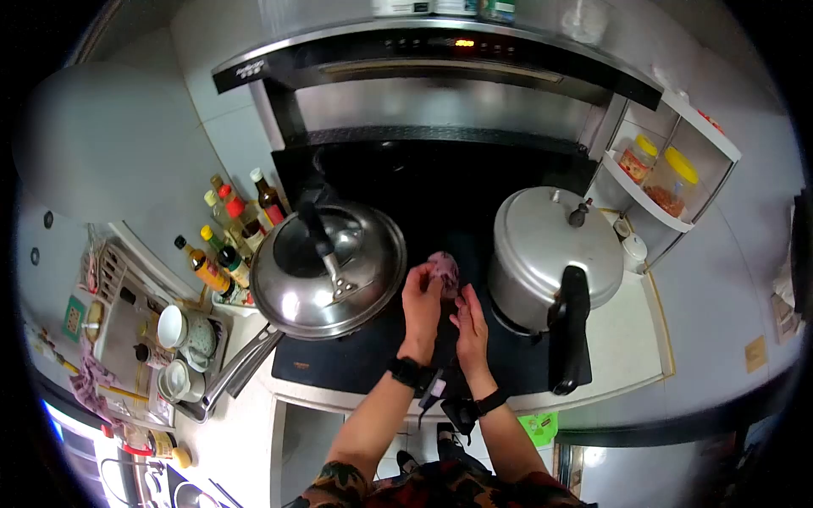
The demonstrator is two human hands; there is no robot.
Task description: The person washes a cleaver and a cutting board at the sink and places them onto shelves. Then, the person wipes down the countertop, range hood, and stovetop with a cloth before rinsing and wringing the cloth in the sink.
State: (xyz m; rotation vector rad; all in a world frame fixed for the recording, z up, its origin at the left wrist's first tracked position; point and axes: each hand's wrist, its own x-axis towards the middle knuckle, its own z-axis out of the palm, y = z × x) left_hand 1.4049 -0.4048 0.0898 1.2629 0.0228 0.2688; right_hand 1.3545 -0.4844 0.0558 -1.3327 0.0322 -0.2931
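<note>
A crumpled pink-purple cloth [443,269] is bunched over the black stovetop [449,195], between a wok and a pressure cooker. Its near side is gripped by my left hand [421,305], whose fingers are closed around it. My right hand [471,328] is just to the right and nearer to me, palm turned inward and fingers stretched out. Whether its fingertips touch the cloth I cannot tell. To the left sits the wok with a domed steel lid [373,254]. The silver pressure cooker [555,245], black handle toward me, stands close on the right.
Several sauce bottles [222,254] line the left wall, beside a tray holding bowls [199,334]. The wok's handle [241,372] juts over the left counter. A range hood [440,63] overhangs the back. Yellow-lidded jars [669,182] stand on a corner shelf at right.
</note>
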